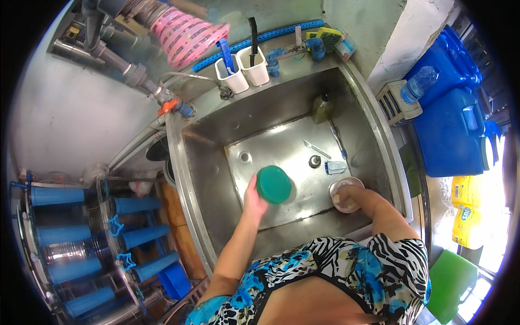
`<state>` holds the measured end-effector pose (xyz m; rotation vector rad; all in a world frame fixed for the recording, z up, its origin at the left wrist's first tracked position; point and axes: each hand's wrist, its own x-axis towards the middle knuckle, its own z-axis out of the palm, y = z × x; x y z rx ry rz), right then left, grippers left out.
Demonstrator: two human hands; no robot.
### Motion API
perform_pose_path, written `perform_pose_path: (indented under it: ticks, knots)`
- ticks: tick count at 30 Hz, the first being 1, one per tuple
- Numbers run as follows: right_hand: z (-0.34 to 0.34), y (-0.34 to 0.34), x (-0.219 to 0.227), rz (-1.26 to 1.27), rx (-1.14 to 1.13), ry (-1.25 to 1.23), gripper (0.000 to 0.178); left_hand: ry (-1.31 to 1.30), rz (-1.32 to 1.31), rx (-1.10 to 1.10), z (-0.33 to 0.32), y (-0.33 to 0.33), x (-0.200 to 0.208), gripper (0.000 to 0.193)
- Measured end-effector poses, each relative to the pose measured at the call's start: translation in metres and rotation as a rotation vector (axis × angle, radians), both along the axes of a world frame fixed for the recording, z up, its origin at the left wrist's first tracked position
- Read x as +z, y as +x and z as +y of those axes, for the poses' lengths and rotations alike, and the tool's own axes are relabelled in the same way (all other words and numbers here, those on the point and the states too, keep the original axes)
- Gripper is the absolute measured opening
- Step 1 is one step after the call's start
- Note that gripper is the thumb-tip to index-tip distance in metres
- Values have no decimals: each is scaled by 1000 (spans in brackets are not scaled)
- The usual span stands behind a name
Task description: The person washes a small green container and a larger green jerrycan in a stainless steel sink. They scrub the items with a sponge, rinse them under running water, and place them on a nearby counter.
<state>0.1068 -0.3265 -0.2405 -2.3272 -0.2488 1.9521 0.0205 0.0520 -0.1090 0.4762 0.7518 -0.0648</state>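
My left hand grips the side of a round green lid or shallow container above the floor of a metal sink. My right hand reaches into a small whitish tub at the sink's right side. Its fingers are bent around something pale yellow that I cannot make out, partly hidden by the tub. Beyond the tub lie a blue-and-clear brush, a small dark bottle, a thin light-coloured tool and a long blue-handled brush.
A greenish bottle stands in the sink's far right corner. Two white holders with handled tools sit on the back ledge, near a tap with an orange handle. Blue jerrycans stand at right; blue cylinders fill a rack at left.
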Motion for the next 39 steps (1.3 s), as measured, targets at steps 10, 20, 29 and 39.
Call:
perform_pose_path:
  ticks: [10,20,29,39]
  knots:
    - [142,45,123,-462,2,806,36,-68,8,129,-19,21,-23,40]
    - [267,13,164,-965,-480,1340,34,82,-124,223,-21,39,3,41]
    - [267,11,166,-993,-380,1344,35,95,-170,259,16,25,17,46]
    - [259,-33,177,-1212,-30,1177,43,120,-409,276,29,17,38,44]
